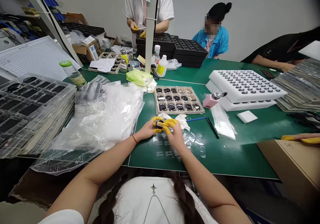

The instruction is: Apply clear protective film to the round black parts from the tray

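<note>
Left hand (148,128) pinches a dark disc (158,125) by its rim, at seven o'clock from the tray (180,112); whether the right hand (174,131) grips it too, I can't tell. Probably light, stiff, slippery and scratchable: best held edgewise.

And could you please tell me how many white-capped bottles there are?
2: the front bottle, right of the white post, and the rear bottle, partly behind the front one. Others may be hidden.
</note>
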Demonstrator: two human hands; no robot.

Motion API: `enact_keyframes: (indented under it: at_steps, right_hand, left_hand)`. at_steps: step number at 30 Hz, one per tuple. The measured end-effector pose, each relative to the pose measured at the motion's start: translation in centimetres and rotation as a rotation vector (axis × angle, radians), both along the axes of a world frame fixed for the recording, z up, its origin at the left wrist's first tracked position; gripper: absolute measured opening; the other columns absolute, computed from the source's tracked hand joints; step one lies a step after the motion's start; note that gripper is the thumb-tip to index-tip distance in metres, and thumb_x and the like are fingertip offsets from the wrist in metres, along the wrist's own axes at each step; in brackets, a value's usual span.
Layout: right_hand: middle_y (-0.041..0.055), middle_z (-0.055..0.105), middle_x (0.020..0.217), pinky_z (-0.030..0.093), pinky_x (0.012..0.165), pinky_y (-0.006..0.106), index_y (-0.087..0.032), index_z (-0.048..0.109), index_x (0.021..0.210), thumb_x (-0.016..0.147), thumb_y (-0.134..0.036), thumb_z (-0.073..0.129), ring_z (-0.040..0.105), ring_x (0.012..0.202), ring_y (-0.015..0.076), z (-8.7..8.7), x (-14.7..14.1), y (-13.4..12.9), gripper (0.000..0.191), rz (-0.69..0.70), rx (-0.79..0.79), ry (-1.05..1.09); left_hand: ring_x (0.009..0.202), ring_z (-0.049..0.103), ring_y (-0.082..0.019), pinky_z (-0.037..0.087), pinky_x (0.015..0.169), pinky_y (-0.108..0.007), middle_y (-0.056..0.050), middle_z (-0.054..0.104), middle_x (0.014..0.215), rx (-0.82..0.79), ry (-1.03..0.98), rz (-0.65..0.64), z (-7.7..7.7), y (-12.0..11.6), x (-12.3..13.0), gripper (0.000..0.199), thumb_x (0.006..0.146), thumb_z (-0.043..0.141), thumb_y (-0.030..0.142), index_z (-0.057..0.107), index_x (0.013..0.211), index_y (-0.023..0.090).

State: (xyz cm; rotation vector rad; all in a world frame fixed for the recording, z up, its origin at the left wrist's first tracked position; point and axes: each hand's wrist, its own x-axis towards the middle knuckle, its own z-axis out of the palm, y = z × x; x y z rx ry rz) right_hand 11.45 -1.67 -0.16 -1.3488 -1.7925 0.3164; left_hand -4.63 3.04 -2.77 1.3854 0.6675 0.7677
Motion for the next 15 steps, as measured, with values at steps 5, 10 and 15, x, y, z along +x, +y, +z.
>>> enact_keyframes:
  at_steps: [5, 10, 15]
  right_hand:
    - [0.0095, 0.059, 0.116, 0.037, 0.095, 0.047, -0.021, 0.062, 0.102, 0.087, -0.023, 0.05, 0.046, 0.113, 0.0264, -1.4, -0.8, -0.4, 0.02, -0.017, 0.077, -0.178]
    - [0.0074, 0.063, 0.106, 0.027, 0.101, 0.05, -0.021, 0.063, 0.099, 0.087, -0.018, 0.049, 0.046, 0.111, 0.0251, -1.7, -0.9, -1.1, 0.019, -0.067, 0.179, -0.284]
    - [0.0077, 0.063, 0.098, 0.021, 0.105, 0.05, -0.02, 0.062, 0.097, 0.085, -0.015, 0.047, 0.048, 0.106, 0.0249, -1.3, -1.2, -0.9, 0.019, -0.105, 0.153, -0.389]
  left_hand:
    - [0.093, 0.061, -0.019, 0.048, 0.083, -0.032, -0.008, 0.06, 0.108, 0.134, 0.042, 0.045, 0.2, 0.0, 0.0, 0.044, 0.076, 0.066, 0.025, 0.048, 0.116, 0.018]
    - [0.095, 0.06, -0.02, 0.047, 0.085, -0.032, -0.009, 0.059, 0.111, 0.144, 0.076, 0.046, 0.2, 0.0, 0.0, 0.043, 0.077, 0.064, 0.025, 0.048, 0.116, 0.018]
    - [0.093, 0.061, -0.019, 0.047, 0.086, -0.034, -0.007, 0.06, 0.108, 0.12, 0.099, 0.035, 0.2, 0.0, -0.1, 0.045, 0.074, 0.066, 0.022, 0.048, 0.115, 0.018]
